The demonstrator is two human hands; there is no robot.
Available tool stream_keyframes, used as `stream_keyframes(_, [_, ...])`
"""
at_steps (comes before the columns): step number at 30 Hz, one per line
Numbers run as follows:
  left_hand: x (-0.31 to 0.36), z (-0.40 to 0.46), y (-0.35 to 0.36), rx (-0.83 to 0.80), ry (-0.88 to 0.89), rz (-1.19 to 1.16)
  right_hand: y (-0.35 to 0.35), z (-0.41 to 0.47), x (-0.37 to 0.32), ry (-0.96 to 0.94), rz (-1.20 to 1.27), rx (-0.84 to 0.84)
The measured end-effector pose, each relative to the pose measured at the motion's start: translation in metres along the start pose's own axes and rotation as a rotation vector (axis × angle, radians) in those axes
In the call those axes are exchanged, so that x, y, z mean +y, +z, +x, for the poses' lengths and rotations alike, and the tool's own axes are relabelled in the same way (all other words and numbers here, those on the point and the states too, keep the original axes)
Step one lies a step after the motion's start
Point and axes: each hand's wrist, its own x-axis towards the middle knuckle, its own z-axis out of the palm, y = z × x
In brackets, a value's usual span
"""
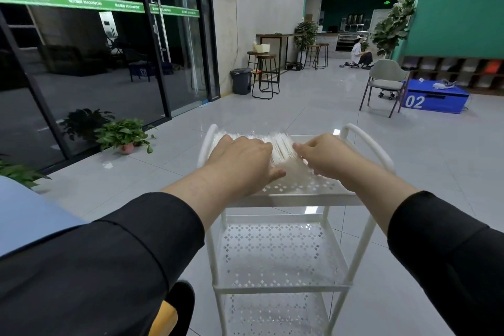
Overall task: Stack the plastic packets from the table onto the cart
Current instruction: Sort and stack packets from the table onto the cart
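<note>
Both hands settling a batch of plastic packets on the cart's top shelf.

At far left, a blue table (pixel 24 207) corner shows no packets. The left hand (pixel 241 157) lies flat, fingers straight, on the plastic packets (pixel 281 148); the right hand (pixel 321 154) has fingers curled at their right edge. The motion-blurred pile can't be counted. One cart (pixel 281 196), three perforated shelves, lower two bare. Best to square the edges with both palms and press level before letting go.

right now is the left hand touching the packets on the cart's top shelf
Touching. The head view shows the left hand lying flat across the stack of plastic packets on the cart, no gap visible.
</note>
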Motion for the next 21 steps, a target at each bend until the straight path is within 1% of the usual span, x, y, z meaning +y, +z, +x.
stream_keyframes(3, [-0.003,0.002,0.001,-0.003,0.006,0.012,-0.002,0.003,0.005,-0.009,0.062,0.013])
stream_keyframes(7, [-0.004,-0.001,0.001,-0.011,0.001,-0.023,-0.005,0.004,0.009,-0.02,-0.011,0.035])
stream_keyframes(14, [-0.012,-0.017,-0.011,0.104,-0.089,-0.062,-0.006,0.002,0.013,-0.044,-0.088,0.096])
stream_keyframes(17, [-0.021,-0.031,-0.02,0.133,-0.18,-0.125,-0.007,-0.008,0.007,-0.148,-0.076,0.185])
stream_keyframes(21, [-0.044,-0.065,-0.035,0.16,-0.293,-0.18,-0.001,-0.033,-0.028,-0.352,-0.005,0.259])
